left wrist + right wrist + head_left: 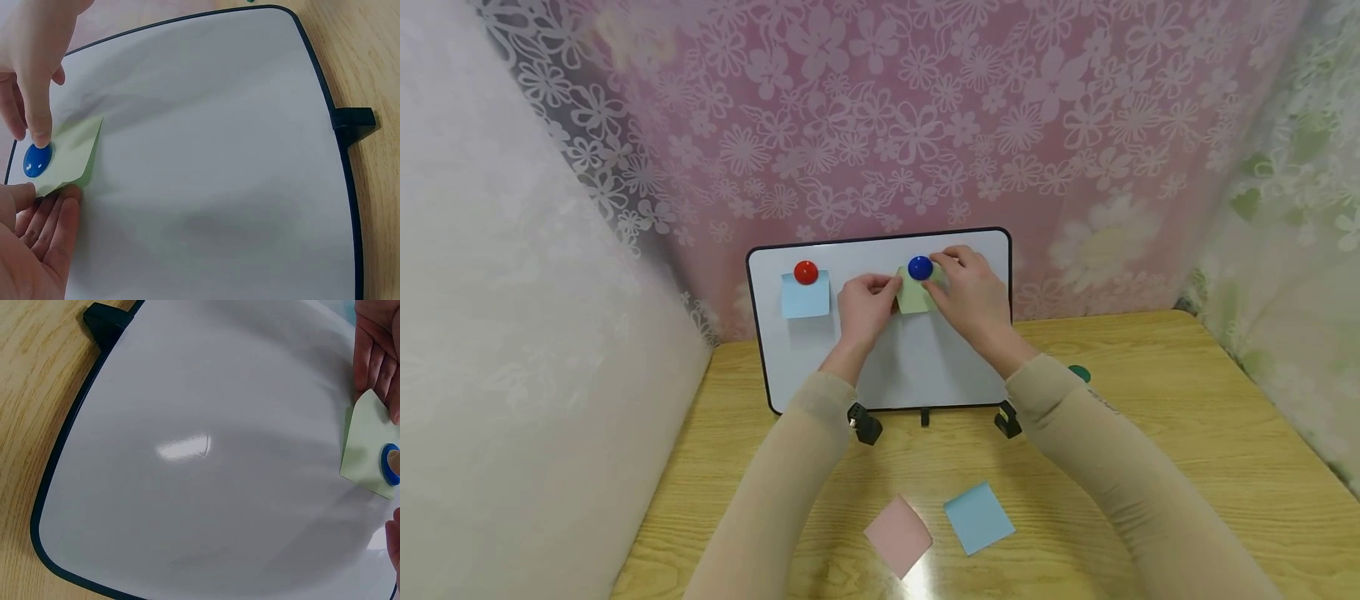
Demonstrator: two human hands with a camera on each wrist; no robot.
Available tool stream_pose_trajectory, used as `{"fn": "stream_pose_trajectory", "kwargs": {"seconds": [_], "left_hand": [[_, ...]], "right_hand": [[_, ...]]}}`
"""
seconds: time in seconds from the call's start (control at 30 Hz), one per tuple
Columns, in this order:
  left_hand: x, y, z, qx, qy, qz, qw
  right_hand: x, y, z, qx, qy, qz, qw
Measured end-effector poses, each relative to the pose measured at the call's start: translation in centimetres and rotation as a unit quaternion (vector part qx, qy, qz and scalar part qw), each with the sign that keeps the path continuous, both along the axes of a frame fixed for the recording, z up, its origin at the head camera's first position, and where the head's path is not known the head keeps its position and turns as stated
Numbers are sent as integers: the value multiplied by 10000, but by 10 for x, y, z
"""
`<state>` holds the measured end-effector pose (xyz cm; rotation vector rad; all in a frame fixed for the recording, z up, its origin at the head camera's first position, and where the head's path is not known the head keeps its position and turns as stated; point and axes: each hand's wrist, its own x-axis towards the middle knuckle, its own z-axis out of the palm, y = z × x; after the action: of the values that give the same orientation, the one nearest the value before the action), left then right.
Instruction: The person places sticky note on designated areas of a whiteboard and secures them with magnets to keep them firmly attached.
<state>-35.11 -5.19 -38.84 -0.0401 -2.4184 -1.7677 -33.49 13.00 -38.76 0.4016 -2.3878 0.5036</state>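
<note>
Green note (913, 297): we seemed mid-pinning, centre frame;
Left hand (865, 308): pinched its edge;
Right hand (975, 293): gripped the magnet (921, 267);
Board (797, 354): next called for pressing flat, we judged

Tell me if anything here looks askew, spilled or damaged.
Nothing looks spilled or damaged. The pink note and the loose blue note lie askew on the table, turned at angles to the whiteboard.
</note>
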Motion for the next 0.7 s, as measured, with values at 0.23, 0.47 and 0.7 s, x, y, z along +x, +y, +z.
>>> {"fn": "stream_pose_trajectory", "kwargs": {"seconds": [0.23,0.47,0.7], "left_hand": [[4,-5,-3,81,8,-62,9999],[9,-8,-11,195,-38,-184,9996],[13,-10,-18,305,-58,-251,9992]], "right_hand": [[2,4,-7,-98,-13,-40,9999],[7,11,-14,-393,8,67,9992],[12,20,-22,-503,96,138,9986]]}}
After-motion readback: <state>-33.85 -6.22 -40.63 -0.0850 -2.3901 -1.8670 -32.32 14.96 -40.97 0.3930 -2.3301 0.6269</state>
